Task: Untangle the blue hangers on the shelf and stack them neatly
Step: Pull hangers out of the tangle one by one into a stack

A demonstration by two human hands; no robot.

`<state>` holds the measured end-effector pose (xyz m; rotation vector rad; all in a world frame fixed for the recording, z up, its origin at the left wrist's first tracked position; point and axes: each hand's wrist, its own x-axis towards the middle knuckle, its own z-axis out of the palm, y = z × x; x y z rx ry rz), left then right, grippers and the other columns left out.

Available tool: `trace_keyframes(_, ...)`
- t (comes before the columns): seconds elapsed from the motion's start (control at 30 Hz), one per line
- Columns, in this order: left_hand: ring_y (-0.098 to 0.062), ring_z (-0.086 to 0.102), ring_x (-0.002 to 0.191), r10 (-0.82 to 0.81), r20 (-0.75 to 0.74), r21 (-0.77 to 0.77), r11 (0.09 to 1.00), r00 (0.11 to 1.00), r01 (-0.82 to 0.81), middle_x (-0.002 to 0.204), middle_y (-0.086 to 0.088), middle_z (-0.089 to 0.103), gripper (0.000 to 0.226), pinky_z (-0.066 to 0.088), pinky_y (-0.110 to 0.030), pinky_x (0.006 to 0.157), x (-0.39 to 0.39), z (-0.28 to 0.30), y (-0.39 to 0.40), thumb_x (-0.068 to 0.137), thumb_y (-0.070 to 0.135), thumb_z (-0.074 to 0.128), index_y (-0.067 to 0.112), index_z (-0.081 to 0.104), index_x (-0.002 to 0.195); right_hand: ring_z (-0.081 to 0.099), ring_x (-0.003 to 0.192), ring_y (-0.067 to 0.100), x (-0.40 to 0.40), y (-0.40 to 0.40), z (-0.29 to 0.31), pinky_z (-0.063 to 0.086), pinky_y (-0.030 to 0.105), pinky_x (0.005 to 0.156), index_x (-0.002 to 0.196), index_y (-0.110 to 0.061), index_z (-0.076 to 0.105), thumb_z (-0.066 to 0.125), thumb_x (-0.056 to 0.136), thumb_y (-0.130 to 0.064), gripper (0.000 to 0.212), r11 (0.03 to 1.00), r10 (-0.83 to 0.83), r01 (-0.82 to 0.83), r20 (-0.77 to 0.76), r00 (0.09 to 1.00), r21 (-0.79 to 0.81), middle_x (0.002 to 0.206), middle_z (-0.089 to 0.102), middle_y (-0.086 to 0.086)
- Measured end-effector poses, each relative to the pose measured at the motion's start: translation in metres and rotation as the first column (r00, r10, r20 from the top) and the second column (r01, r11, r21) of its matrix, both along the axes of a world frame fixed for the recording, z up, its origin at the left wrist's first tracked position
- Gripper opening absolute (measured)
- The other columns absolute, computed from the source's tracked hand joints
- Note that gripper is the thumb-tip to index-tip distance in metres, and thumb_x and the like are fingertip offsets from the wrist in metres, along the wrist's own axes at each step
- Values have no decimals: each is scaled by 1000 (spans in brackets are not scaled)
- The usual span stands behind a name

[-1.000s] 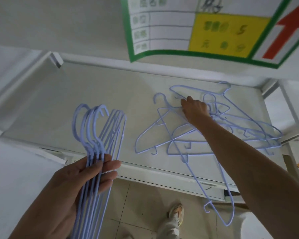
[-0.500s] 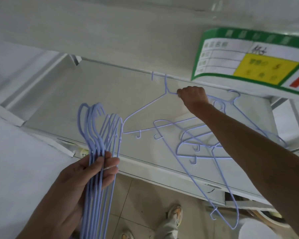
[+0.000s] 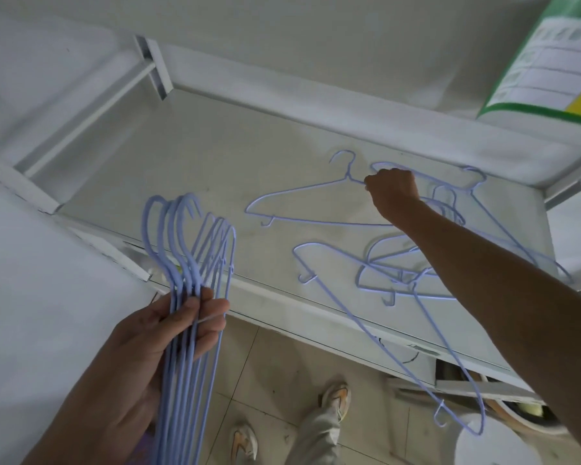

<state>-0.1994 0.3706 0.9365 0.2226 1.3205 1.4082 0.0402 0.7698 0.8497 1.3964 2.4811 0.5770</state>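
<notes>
My left hand (image 3: 155, 344) is shut on a bundle of several aligned blue hangers (image 3: 195, 263), held upright with the hooks at the top, in front of the shelf's front edge. My right hand (image 3: 393, 193) reaches over the white shelf (image 3: 182, 156) and grips one blue hanger (image 3: 302, 196) near its neck; this hanger is pulled out to the left of the pile. A tangled pile of blue hangers (image 3: 413, 266) lies on the right part of the shelf, partly hidden under my right forearm. One hanger (image 3: 457, 391) of the pile hangs down over the shelf's front edge.
A green-bordered label (image 3: 550, 72) hangs from the shelf above at the top right. The shelf's front rim (image 3: 332, 323) runs across the middle. Below are a tiled floor, two shoes (image 3: 336, 397) and a white round object (image 3: 497, 444) at the bottom right.
My right hand drew one hanger up and leftward out of the pile, then lowered it toward the shelf. The view swung left. My left hand kept its bundle.
</notes>
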Motion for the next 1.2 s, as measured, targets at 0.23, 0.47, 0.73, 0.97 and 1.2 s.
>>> trace_keyframes(0.23, -17, 78, 67, 19, -12, 45, 999, 1000, -18, 86, -14, 81, 31, 61, -22, 57, 3, -2, 1, 82, 16, 58, 1, 79, 101, 69, 79, 44, 16, -52, 0, 50, 39, 64, 112, -20, 69, 48, 107, -32, 25, 988, -154, 140, -536, 830, -67, 86, 71, 21)
trace_keyframes(0.47, -27, 79, 99, -21, -149, 129, 991, 989, 40, 110, -16, 80, 37, 63, -26, 77, 13, 20, 4, 88, 19, 63, 1, 72, 119, 48, 49, 24, 2, -190, 69, 41, 33, 52, 102, -21, 71, 57, 103, -33, 19, 968, -179, -96, -907, 380, -231, 50, 45, -4)
trace_keyframes(0.73, -23, 79, 100, -37, -224, 136, 988, 974, 69, 106, -9, 82, 21, 63, -26, 84, 51, 3, 15, 96, 3, 66, 8, 75, 115, 55, 57, 25, -55, -368, 64, 50, 41, 57, 86, -21, 55, 53, 104, -31, 21, 851, -472, -163, -863, 179, -500, 61, 60, 4)
trace_keyframes(0.97, -14, 74, 114, -145, -200, 66, 985, 969, 161, 115, 0, 81, 23, 58, -30, 99, 58, -25, -20, 103, 12, 61, 17, 79, 116, 51, 49, 13, -76, -423, 44, 41, 33, 51, 115, -34, 58, 40, 108, -25, 21, 774, -590, -221, -802, 92, -594, 63, 62, -1)
trace_keyframes(1.2, -22, 73, 117, -188, -123, 137, 969, 974, 204, 118, -6, 80, 18, 59, -30, 95, 59, -31, -26, 93, 23, 73, 21, 81, 110, 74, 83, 27, -72, -439, 47, 61, 50, 78, 131, -43, 60, 41, 109, -34, 30, 606, -767, -359, -641, -28, -710, 94, 75, 3)
